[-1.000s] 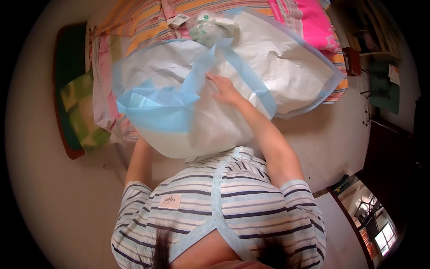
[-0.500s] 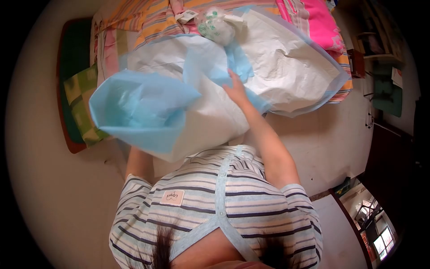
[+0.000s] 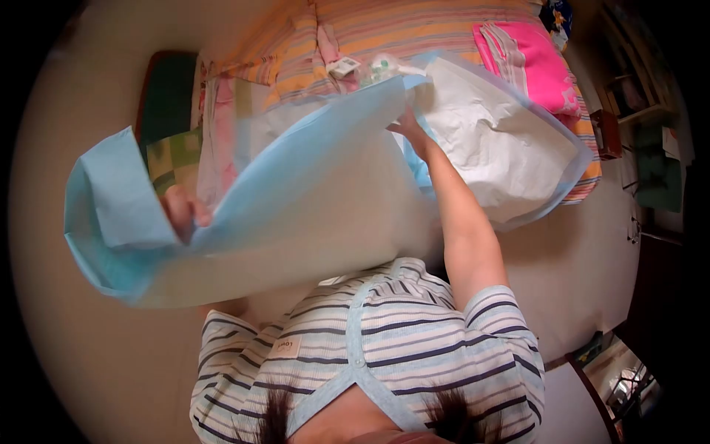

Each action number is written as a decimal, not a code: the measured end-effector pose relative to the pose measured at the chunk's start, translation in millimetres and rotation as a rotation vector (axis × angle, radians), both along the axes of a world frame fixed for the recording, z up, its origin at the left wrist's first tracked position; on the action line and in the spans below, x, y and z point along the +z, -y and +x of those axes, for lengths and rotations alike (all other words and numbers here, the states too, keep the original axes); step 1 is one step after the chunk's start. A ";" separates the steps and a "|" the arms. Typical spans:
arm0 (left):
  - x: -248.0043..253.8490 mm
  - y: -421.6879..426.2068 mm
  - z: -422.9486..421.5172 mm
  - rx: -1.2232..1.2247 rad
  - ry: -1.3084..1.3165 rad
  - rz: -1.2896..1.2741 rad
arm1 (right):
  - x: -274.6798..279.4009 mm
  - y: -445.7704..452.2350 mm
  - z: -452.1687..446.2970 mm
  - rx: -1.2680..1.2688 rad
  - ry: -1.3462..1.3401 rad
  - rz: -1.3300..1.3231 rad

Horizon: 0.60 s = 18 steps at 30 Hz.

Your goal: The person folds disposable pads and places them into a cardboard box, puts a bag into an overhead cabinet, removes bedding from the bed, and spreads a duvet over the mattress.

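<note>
A large disposable underpad (image 3: 318,200), whitish with light-blue borders, is lifted and stretched between my two hands in front of my body. My left hand (image 3: 183,211) is closed on its blue edge at the left, where a blue flap folds over beside the fingers. At the pad's upper right, my right hand (image 3: 411,133) has its fingers closed against it, the tips partly hidden. Just beyond that hand, a white padded expanse with a pale-blue border (image 3: 495,140) lies crumpled on the bed; whether it joins the lifted pad is hidden.
An orange striped bedsheet (image 3: 399,33) covers the bed. On it are a clear plastic bag (image 3: 381,68), partly hidden, and folded pink bedding (image 3: 529,63) at right. A green checked cushion (image 3: 174,157) sits at left; shelves (image 3: 636,81) stand at far right.
My left hand has come up into view at the left, raising and spreading the pad's edge. My right hand has moved slightly right. The view has shifted a little.
</note>
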State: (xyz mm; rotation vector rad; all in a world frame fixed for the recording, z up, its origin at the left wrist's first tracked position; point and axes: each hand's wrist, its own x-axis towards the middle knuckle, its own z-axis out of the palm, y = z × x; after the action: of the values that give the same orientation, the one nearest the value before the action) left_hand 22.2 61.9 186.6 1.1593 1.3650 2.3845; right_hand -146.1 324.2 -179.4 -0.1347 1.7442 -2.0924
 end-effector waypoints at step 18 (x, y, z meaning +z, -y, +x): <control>-99.2 132.1 1.9 1.511 0.211 -0.650 | 59.0 -148.6 125.6 -1.020 -0.057 0.266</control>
State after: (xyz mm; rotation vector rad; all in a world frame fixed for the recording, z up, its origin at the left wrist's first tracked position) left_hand 24.1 -70.2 87.4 -0.5743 3.1892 2.0004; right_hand -20.5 472.8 -120.4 0.9697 2.4032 -2.4142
